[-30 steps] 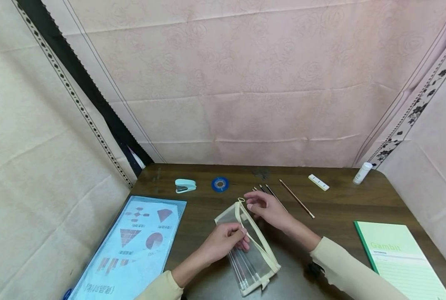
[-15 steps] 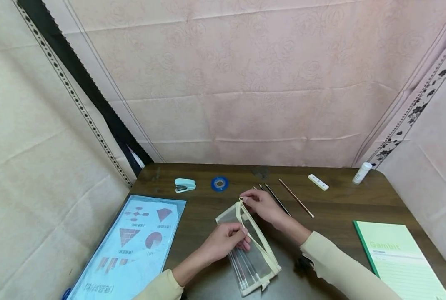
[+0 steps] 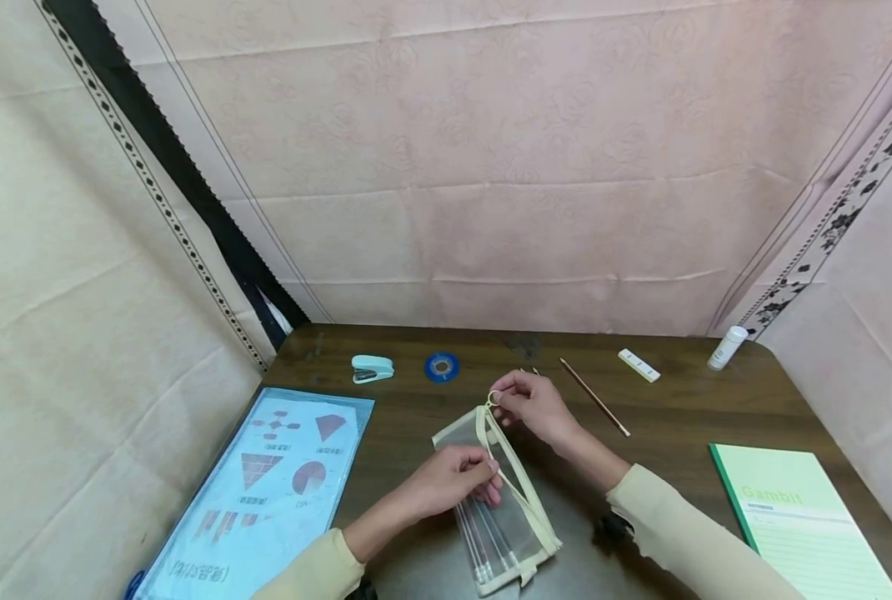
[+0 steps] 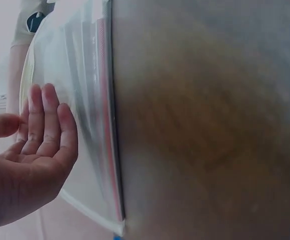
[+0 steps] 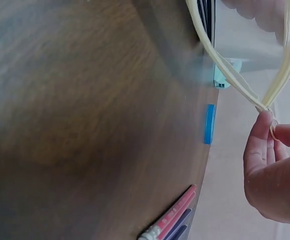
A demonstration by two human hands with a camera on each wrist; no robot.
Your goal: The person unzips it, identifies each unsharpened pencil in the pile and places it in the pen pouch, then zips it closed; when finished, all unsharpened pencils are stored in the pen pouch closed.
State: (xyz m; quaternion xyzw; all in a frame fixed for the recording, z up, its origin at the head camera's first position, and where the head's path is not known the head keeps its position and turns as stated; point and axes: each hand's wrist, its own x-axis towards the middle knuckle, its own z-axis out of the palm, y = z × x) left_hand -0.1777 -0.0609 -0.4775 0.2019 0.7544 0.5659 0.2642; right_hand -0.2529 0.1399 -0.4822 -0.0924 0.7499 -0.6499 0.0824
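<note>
A see-through mesh pencil pouch (image 3: 524,533) with cream trim stands tilted between the hands, several pencils (image 3: 483,542) inside its lower part. My left hand (image 3: 453,482) pinches the zipper edge midway along, thumb against index finger, the other fingers loosely bent against the mesh. At the far end my right hand (image 3: 534,407) pinches the ring zipper pull (image 3: 493,398). In the right wrist view the cream zipper edges (image 5: 225,70) spread apart in a V that meets at the right fingertips (image 5: 265,117). The zipper is undone along this stretch.
Behind the hands lie a light-blue stapler (image 3: 373,368), a blue tape roll (image 3: 442,367), a brown pencil (image 3: 594,398), a white eraser (image 3: 638,365) and a glue stick (image 3: 727,347). More pencils (image 5: 177,212) lie beside the right hand. A blue folder (image 3: 288,475) is left, a green notebook (image 3: 799,508) right.
My right hand has closed its fingertips on the ring pull and drawn it slightly up and right. It now covers most of the dark pencils behind. My left hand has stayed in place.
</note>
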